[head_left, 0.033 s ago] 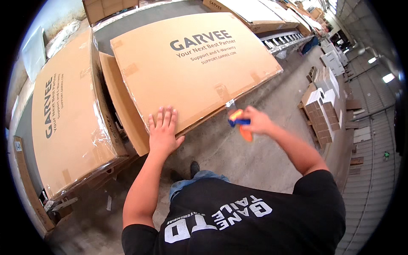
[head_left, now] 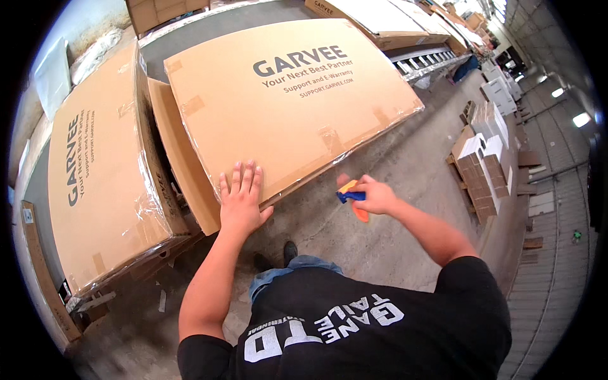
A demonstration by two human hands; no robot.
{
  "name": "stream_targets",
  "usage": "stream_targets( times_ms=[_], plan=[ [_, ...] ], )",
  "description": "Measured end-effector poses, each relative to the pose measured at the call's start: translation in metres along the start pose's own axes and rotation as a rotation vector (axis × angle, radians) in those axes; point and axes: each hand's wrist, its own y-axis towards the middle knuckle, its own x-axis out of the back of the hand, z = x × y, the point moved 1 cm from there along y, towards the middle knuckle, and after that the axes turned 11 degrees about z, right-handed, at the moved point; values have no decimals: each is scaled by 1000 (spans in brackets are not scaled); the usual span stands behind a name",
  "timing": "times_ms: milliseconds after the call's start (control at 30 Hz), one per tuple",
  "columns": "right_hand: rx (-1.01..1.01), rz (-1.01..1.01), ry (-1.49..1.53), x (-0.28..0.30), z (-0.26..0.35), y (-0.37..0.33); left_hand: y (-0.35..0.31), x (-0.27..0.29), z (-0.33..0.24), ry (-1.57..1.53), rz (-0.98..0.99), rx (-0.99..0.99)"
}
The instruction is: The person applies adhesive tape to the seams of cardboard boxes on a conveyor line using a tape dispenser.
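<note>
A large flat brown cardboard box with dark print lies in front of me, with patches of clear tape along its edges. My left hand rests flat on its near left corner, fingers spread. My right hand grips a blue and orange tape dispenser, held off the box's near edge, above the floor. Part of the dispenser is covered by my fingers. An upright-standing cardboard flap or panel shows along the box's left side.
To the left lies a second large brown box with shiny tape on its edges. A roller conveyor runs off at the far right. Stacked cartons stand on the right on the concrete floor. White-topped boxes lie beyond.
My right hand has drawn the tape dispenser back from the box's near edge, down toward me. The tape strip between dispenser and edge no longer shows. My left hand stays nearly in place.
</note>
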Motion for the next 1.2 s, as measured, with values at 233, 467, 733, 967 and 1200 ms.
stream_targets(
  times_ms=[233,467,733,967,1200],
  plan=[
    [-129,308,-370,-138,-9,101,-3,-14,0,-46,-51,-43],
    [159,218,146,-10,132,12,-31,-9,11,-111,-65,116],
    [240,-207,-57,114,289,24,-57,-39,53,-403,-270,60],
    [49,-8,-12,15,262,9,-35,-48,65,-530,-310,-11],
    [-226,-6,-19,-127,225,43,-42,-40,56,-448,-235,-6]
  ],
)
